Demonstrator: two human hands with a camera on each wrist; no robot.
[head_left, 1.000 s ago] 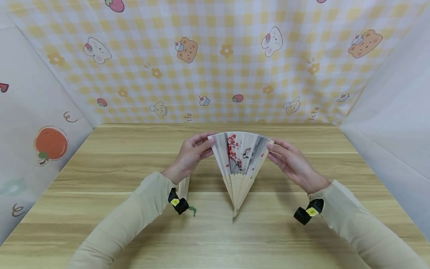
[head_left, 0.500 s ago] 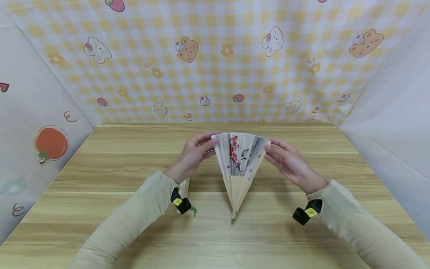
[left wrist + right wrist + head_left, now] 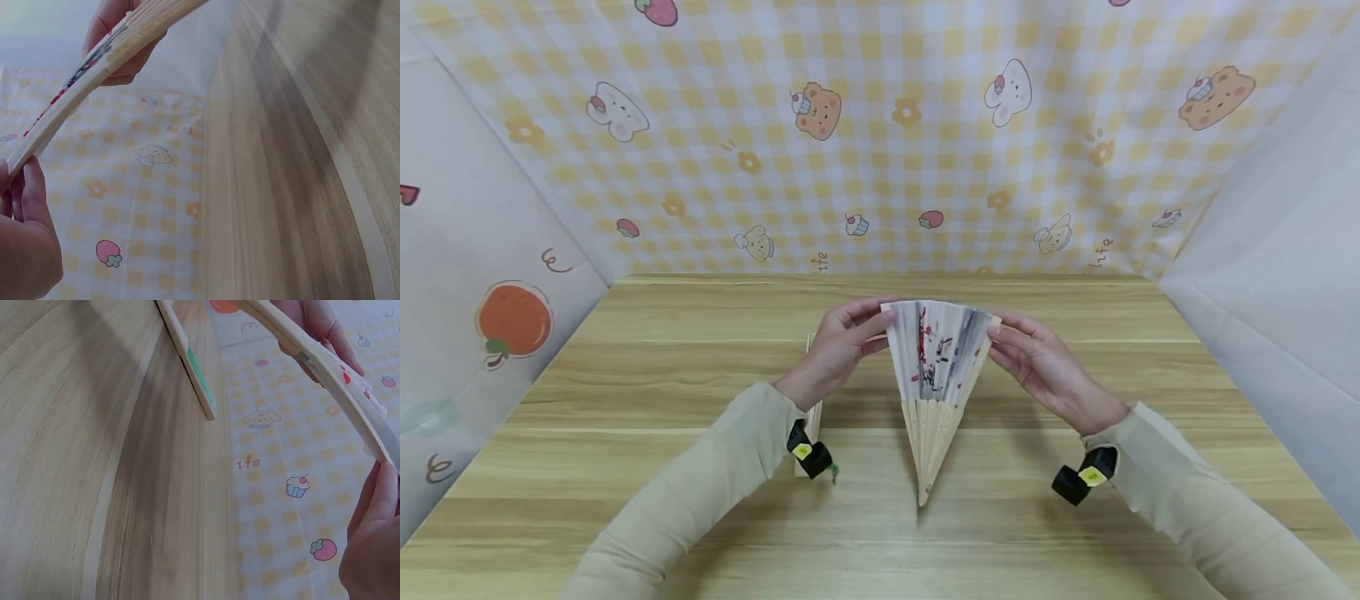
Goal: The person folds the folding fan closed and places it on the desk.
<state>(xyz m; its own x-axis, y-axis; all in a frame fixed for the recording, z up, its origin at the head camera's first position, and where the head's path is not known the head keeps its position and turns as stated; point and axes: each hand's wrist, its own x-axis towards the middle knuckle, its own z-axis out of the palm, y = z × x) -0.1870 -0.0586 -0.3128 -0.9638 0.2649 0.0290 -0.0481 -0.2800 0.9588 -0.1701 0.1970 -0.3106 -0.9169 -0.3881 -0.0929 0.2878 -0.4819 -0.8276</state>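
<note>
A partly spread folding fan (image 3: 936, 354), pale with red blossoms and bamboo ribs, is held at the middle in the head view, its pivot end pointing toward me. My left hand (image 3: 842, 342) pinches its upper left corner between thumb and fingers. At the opposite corner, my right hand (image 3: 1045, 362) pinches the outer rib the same way. Both wrist views show the fan edge-on, raised over the table; in the right wrist view the right-hand fingertips (image 3: 382, 478) grip its end. A second, folded fan (image 3: 815, 421) lies beneath my left wrist, partly hidden, with a green tassel.
The wood-grain table (image 3: 992, 542) runs back to a yellow checked cloth (image 3: 880, 167) hanging behind it. White cloth walls (image 3: 1270, 192) stand at both sides. Green shows along the folded fan (image 3: 194, 369) in the right wrist view.
Both hands have drawn closer together, the left moving rightward and the right slightly leftward. The fan has narrowed, and its pivot end sits a little nearer to me.
</note>
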